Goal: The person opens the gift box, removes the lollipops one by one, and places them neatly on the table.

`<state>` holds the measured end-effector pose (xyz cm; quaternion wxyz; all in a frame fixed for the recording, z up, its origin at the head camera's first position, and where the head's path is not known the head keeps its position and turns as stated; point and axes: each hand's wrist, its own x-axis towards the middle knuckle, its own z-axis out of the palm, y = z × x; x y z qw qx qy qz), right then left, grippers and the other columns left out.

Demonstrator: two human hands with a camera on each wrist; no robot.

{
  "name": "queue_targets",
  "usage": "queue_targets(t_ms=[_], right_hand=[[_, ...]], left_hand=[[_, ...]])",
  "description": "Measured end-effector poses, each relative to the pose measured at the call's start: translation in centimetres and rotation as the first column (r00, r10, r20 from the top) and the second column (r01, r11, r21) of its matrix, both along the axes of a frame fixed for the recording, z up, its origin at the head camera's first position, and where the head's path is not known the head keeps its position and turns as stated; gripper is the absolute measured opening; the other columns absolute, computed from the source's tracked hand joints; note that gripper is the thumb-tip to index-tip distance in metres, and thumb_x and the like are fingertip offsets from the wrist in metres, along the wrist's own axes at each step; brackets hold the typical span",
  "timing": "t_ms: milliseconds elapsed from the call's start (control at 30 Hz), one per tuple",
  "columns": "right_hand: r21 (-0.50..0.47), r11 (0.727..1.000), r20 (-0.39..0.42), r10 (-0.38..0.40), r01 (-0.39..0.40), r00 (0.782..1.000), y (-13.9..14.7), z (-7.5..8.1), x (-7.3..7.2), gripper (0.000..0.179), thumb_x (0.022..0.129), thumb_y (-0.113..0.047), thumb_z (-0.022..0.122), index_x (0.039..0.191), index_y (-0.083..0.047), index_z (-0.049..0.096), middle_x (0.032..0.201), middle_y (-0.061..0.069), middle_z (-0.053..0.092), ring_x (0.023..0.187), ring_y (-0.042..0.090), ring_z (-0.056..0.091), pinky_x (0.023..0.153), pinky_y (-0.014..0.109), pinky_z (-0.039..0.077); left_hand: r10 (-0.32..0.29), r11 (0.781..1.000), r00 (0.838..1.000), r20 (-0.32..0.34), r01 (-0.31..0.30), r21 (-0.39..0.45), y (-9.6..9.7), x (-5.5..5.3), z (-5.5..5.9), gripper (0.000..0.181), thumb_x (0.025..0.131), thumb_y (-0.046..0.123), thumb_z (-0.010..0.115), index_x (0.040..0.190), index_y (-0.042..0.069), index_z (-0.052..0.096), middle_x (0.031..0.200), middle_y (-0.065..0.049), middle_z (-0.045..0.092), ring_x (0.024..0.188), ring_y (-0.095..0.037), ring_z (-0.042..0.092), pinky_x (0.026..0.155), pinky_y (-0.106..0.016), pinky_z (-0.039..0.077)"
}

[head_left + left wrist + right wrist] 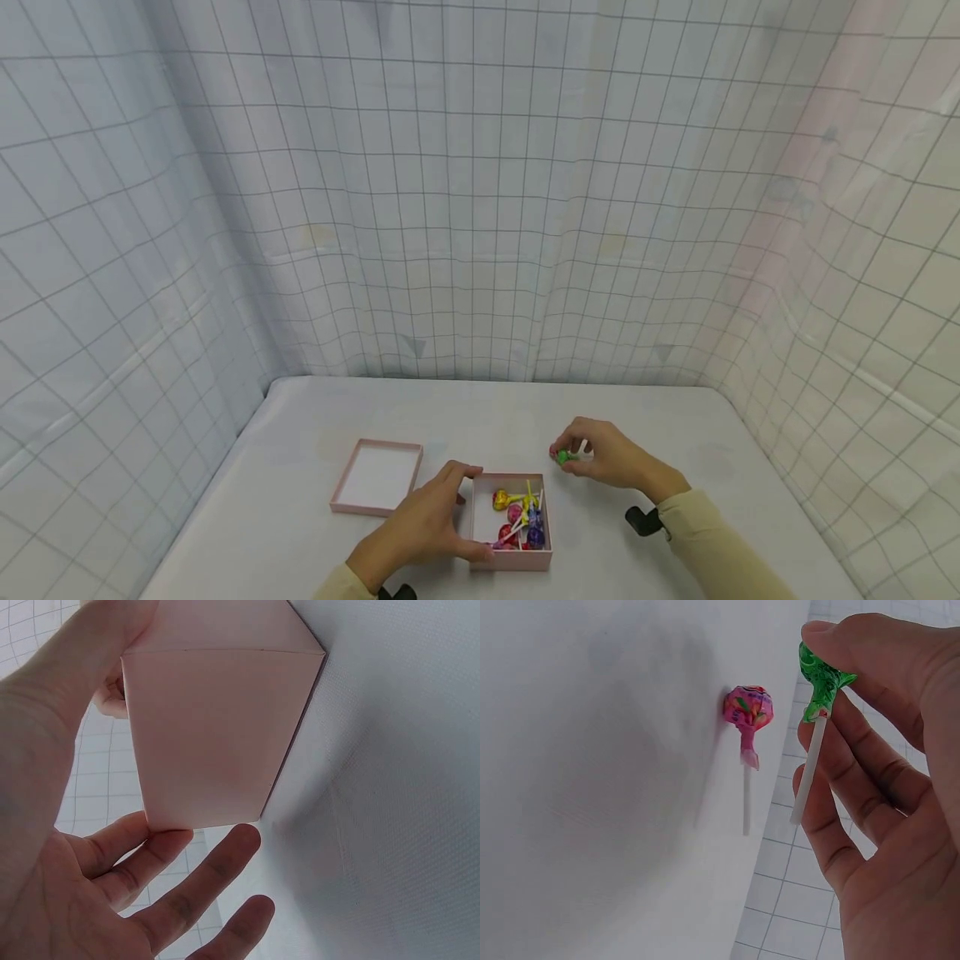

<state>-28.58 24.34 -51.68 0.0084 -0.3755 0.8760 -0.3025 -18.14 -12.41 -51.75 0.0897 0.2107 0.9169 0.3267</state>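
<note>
Quickly, head view 1st: L hand (423, 521) spans the L side of a pink box (517, 562), thumb at the near wall & fingertips by the far L corner, gripping it btwn them. Box sits open on the white worktop (247, 525), w/ wrapped lollipops mostly toward its R side, incl. a yellow lollipop (500, 499) & a dark blue lollipop (536, 535). Shallow pink-rimmed lid (378, 475) lies farther back, on the L. R hand (607, 454) is past the box's far R corner, pinching a green lollipop (564, 457). Gridded sheets (487, 208) hang around.

L wrist view: box's plain pink side takes up the upper mid. Thumb lies along one end, tip not visible; fingers fan out, a couple at the opp. edge, the lowest one apart from it.

R wrist view: thumb & fingers pinch the green wrapper, white stick angled down past the other fingers. Pink lollipop (748, 709) w/ white stick rests on the worktop just beside, not touching the hand.
</note>
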Motion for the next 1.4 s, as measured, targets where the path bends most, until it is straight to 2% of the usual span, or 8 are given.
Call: queue_targets(t_ms=[200,400,800,1167,1400], right_hand=[[-0.011,1.0,0.029,0.0,0.001,1.0,-0.1,-1.2,-0.1,0.026,0.102,-0.01,0.091,0.126,-0.012,0.082,0.118,0.0,0.083,0.1,0.005,0.069,0.087,0.028,0.061],[0.001,1.0,0.043,-0.022,0.022,0.999,-0.3,-1.9,-0.1,0.025,0.101,-0.01,0.092,0.124,-0.013,0.082,0.118,-0.002,0.082,0.102,0.004,0.069,0.088,0.028,0.061],[0.051,0.997,-0.005,-0.05,0.05,0.999,-0.6,-3.0,-0.5,0.023,0.099,-0.007,0.093,0.118,-0.013,0.082,0.113,-0.006,0.076,0.101,0.003,0.066,0.088,0.026,0.063],[0.054,0.997,-0.047,-0.045,0.047,0.998,-0.9,-3.1,-0.3,0.024,0.097,-0.004,0.093,0.118,-0.011,0.082,0.108,-0.004,0.076,0.099,0.006,0.068,0.086,0.026,0.063],[0.057,0.997,-0.039,-0.043,0.045,0.998,-1.1,-2.8,-0.3,0.025,0.098,-0.005,0.093,0.119,-0.01,0.082,0.109,-0.003,0.076,0.1,0.011,0.071,0.087,0.029,0.064]], left_hand=[[0.003,1.0,1.0,0.011,-0.003,0.003,0.0,-0.1,-0.2,0.115,0.078,0.063,0.106,0.166,0.013,0.051,0.162,-0.007,0.062,0.128,-0.03,0.078,0.103,-0.051,0.069],[0.003,1.0,1.0,0.007,-0.003,0.001,0.0,0.1,-0.2,0.115,0.078,0.064,0.106,0.166,0.014,0.052,0.161,-0.007,0.062,0.127,-0.029,0.078,0.102,-0.048,0.069],[0.002,1.0,1.0,0.007,-0.002,0.003,0.0,0.3,-0.1,0.114,0.078,0.065,0.105,0.166,0.015,0.052,0.158,-0.004,0.063,0.126,-0.028,0.078,0.099,-0.045,0.068],[0.006,1.0,1.0,0.009,-0.006,-0.007,0.1,0.3,0.1,0.113,0.078,0.066,0.104,0.165,0.015,0.052,0.161,-0.006,0.062,0.125,-0.028,0.079,0.098,-0.044,0.068],[0.009,1.0,1.0,0.013,-0.009,-0.008,0.2,0.3,0.1,0.114,0.079,0.066,0.105,0.166,0.015,0.052,0.163,-0.007,0.061,0.125,-0.027,0.079,0.098,-0.044,0.068]])
